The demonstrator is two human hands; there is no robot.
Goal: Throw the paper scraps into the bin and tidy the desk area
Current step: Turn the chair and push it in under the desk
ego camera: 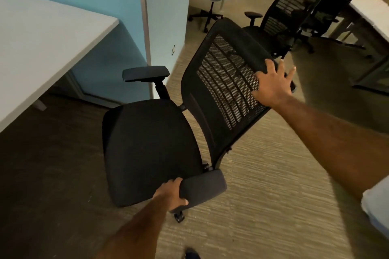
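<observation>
A black office chair (pixel 160 145) stands on the striped carpet (pixel 263 206) in the middle of the view, just beside the corner of the pale bench (pixel 42 48) at the left, its padded seat turned toward the bench and its perforated mesh backrest (pixel 227 82) tilted away to the right. The left hand (pixel 171 193) has its grip clenched around the front end of the near armrest (pixel 204 185), thumb below and fingers over the top. The right hand (pixel 273 84) lies flat on the upper edge of the backrest, fingers spread wide, its grip released rather than wrapped. The far armrest (pixel 146 73) points toward a blue partition wall (pixel 117 6) that rises behind the bench. One castor (pixel 179 216) shows under the seat near the left wrist. Beyond the backrest three more black chairs (pixel 284 19) crowd the aisle, near another light bench (pixel 370 12) at the right edge. No paper scraps or bin can be made out.
</observation>
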